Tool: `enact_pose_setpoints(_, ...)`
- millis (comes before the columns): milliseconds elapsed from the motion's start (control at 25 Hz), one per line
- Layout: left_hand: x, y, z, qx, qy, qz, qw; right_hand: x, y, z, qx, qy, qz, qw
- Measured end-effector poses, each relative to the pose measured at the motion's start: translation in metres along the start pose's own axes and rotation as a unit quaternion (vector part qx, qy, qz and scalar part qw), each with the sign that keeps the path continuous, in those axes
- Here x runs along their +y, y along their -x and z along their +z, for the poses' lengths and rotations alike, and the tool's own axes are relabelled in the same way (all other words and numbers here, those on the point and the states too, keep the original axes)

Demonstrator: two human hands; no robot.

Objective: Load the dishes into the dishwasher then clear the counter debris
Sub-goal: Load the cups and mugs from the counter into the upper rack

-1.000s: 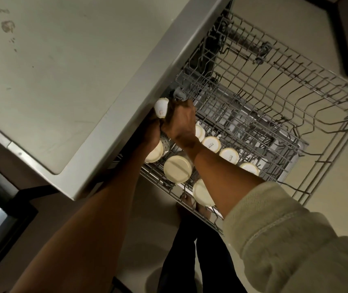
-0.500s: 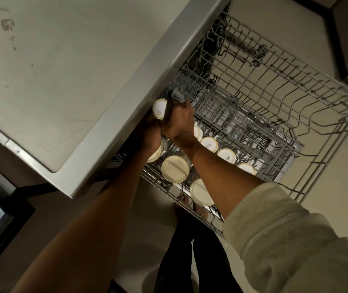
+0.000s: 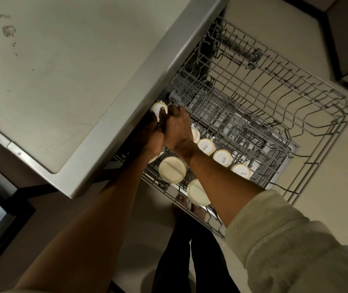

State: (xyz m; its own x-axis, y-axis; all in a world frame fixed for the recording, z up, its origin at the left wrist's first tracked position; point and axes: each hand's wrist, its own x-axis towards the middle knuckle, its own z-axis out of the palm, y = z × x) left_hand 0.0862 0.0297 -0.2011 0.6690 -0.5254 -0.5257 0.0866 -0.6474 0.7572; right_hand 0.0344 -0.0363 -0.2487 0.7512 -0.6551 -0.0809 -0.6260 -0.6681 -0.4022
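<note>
Grey wire makes up the pulled-out upper dishwasher rack (image 3: pixel 259 98), which stands out from under the brushed-steel edge of the pale counter (image 3: pixel 63 81). Along its near side sit cream ceramic cups, upturned with their bases showing: a row of three printed ones (image 3: pixel 222 158) and two larger plain ones (image 3: pixel 172 169) closer to the person. The step in hand looks like the loading itself, a cup being seated at the rack's back corner. Both hands meet there, pressed side by side: the right hand (image 3: pixel 178 130) curls over the small cream cup (image 3: pixel 158 109) tucked just under the counter lip, and the left hand (image 3: pixel 150 136) closes in beside it from below (how much of the grip is the left hand's, I cannot tell; its fingers are in shadow). Much of the rack beyond is bare wire. The next move, I judge, calls for settling that cup mouth-down between the tines, letting go cleanly without knocking its neighbours, then drawing both arms back clear of the counter's overhang. Brown smears (image 3: pixel 8 30) on the counter's far corner are left for the clearing.
</note>
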Motion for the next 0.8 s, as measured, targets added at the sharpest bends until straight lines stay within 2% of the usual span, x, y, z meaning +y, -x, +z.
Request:
enact_pose_setpoints(160,0.002,0.0,0.003,0.049,0.041,-0.017,0.998,0.004,0.003,-0.013,-0.007,-0.095,0.025,0.995)
enact_pose_setpoints(320,0.003,-0.009,-0.002,0.026,0.079,-0.037,0.996,-0.001,-0.008,-0.021,-0.014,-0.169,0.083,0.982)
enact_pose_setpoints(440,0.0,-0.014,-0.005,0.054,0.096,-0.032,0.993,-0.004,-0.009,-0.028,0.005,-0.241,0.087,0.966)
enact_pose_setpoints(680,0.0,-0.021,-0.007,0.077,0.102,-0.056,0.99,-0.004,-0.014,-0.029,0.018,-0.271,0.086,0.959)
enact_pose_setpoints(800,0.005,-0.026,-0.005,0.059,0.074,-0.062,0.994,-0.002,-0.022,-0.026,-0.016,-0.26,0.088,0.961)
